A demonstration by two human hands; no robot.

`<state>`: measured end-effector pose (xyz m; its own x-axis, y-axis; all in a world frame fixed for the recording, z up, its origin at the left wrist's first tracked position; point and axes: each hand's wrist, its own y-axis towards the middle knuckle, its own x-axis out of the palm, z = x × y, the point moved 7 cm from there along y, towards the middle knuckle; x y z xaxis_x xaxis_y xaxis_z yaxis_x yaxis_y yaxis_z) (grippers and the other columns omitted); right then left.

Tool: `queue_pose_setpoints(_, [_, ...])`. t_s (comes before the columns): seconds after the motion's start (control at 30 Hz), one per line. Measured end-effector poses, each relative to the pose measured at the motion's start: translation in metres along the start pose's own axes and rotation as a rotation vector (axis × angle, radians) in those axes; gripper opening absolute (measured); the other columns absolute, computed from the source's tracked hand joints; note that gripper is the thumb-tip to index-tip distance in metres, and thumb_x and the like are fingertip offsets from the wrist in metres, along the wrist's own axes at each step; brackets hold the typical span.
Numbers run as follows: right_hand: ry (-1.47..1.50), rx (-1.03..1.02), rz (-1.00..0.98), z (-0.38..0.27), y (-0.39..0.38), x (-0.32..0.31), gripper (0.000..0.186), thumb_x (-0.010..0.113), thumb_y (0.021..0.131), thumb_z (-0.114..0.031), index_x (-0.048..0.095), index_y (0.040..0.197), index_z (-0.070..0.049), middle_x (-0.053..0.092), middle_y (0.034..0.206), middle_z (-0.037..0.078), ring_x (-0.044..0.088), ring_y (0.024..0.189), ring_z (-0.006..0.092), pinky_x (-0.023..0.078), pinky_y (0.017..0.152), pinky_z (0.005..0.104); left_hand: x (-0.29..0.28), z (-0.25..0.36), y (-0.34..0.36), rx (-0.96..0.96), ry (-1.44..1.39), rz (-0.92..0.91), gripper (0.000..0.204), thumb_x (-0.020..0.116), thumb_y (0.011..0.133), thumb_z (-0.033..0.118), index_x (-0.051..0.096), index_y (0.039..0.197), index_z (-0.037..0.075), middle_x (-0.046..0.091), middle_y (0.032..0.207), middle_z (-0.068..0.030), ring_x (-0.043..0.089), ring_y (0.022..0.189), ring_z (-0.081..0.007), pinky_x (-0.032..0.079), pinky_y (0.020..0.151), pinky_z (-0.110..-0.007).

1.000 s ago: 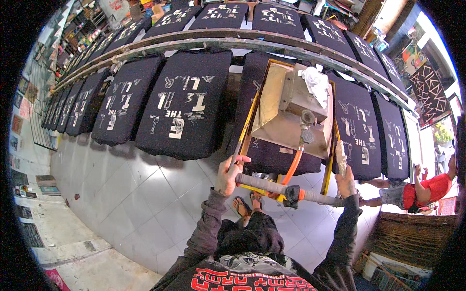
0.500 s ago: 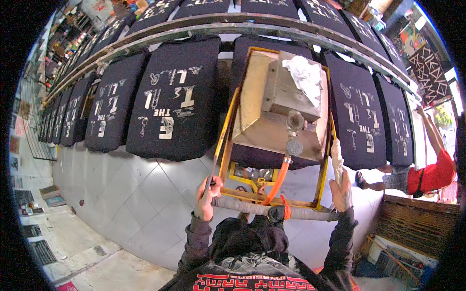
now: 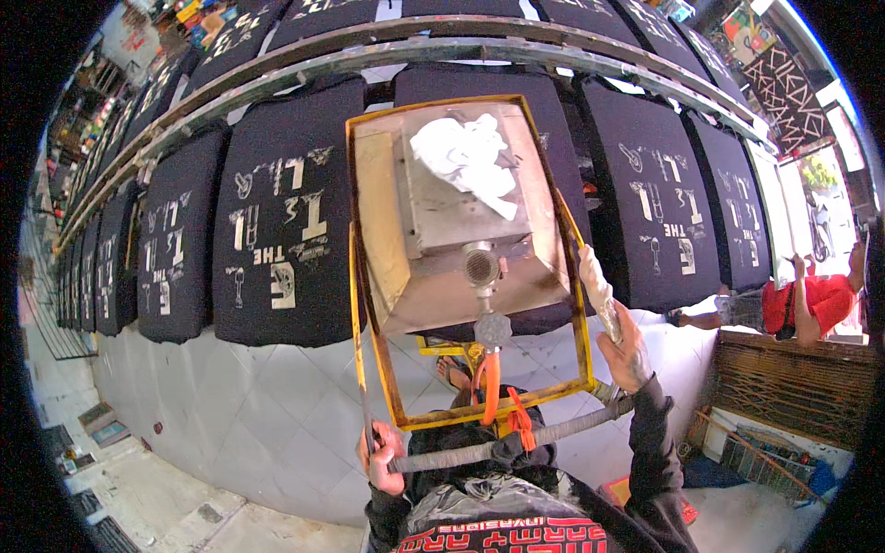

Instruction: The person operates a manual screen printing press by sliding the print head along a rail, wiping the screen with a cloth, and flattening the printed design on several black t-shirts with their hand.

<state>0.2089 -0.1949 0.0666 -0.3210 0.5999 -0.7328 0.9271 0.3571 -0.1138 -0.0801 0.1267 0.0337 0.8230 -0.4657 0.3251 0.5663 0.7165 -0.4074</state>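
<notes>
Nice clear look at the grip here. The left hand (image 3: pixel 381 461) has its fingers curled round the lower end of the thin side bar (image 3: pixel 357 318), right beside the end of the grey wrapped crossbar (image 3: pixel 452 458); can't tell if it's pressing on that too. The right hand (image 3: pixel 627 352) sits further forward, wrapped round the lower part of the pale handle (image 3: pixel 596 284). The metal hood (image 3: pixel 452 230) in its yellow frame (image 3: pixel 442 417) is ahead of the hands and between them, over a black printed panel (image 3: pixel 536 319). With one hand further forward than the other, I'd guess the rig could twist easily, so I'd push or pull evenly on both sides and watch the frame's corners. Panels sit close on either side, one ahead-left of the left hand (image 3: pixel 286 212) and one ahead-right of the right hand (image 3: pixel 659 194), so small moves beat big swings imo. Mind the orange hose (image 3: pixel 491 382) between your hands: leave it slack, nothing tugging at the fitting (image 3: pixel 493 330). That loose white cloth (image 3: pixel 456 152) on top, ahead of both hands, could slide off if you jerk it. I'd also watch your foot (image 3: pixel 452 372), just past the frame's near bar.
</notes>
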Motion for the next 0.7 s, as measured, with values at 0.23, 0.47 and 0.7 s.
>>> queue_pose_setpoints(0.23, [0.040, 0.032, 0.018, -0.006, 0.029, 0.005, 0.057, 0.059, 0.081, -0.005, 0.040, 0.135, 0.001, 0.058, 0.115, 0.020, 0.057, 0.107, 0.0289, 0.042, 0.094, 0.0373, 0.004, -0.001, 0.024, 0.077, -0.091, -0.025, 0.032, 0.067, 0.068, 0.023, 0.048, 0.082, 0.002, 0.043, 0.058, -0.0018, 0.042, 0.046, -0.0116, 0.030, 0.042, -0.025])
queue_pose_setpoints(0.47, [0.081, 0.117, -0.021, 0.001, 0.055, -0.003, 0.056, 0.058, 0.080, -0.005, 0.041, 0.133, 0.002, 0.060, 0.113, 0.020, 0.058, 0.106, 0.0264, 0.043, 0.093, 0.0360, 0.019, -0.008, 0.037, 0.092, -0.064, -0.163, 0.035, 0.064, 0.069, 0.027, 0.050, 0.090, 0.003, 0.047, 0.063, -0.0044, 0.044, 0.056, -0.0156, 0.034, 0.054, -0.031])
queue_pose_setpoints(0.7, [0.060, 0.110, -0.064, -0.012, 0.075, -0.014, 0.055, 0.058, 0.079, -0.006, 0.043, 0.132, 0.001, 0.061, 0.111, 0.021, 0.060, 0.105, 0.0302, 0.044, 0.090, 0.0376, 0.021, -0.027, 0.038, 0.108, -0.084, -0.097, 0.042, 0.059, 0.067, 0.031, 0.051, 0.094, 0.000, 0.047, 0.061, -0.0044, 0.044, 0.053, -0.0154, 0.036, 0.050, -0.029])
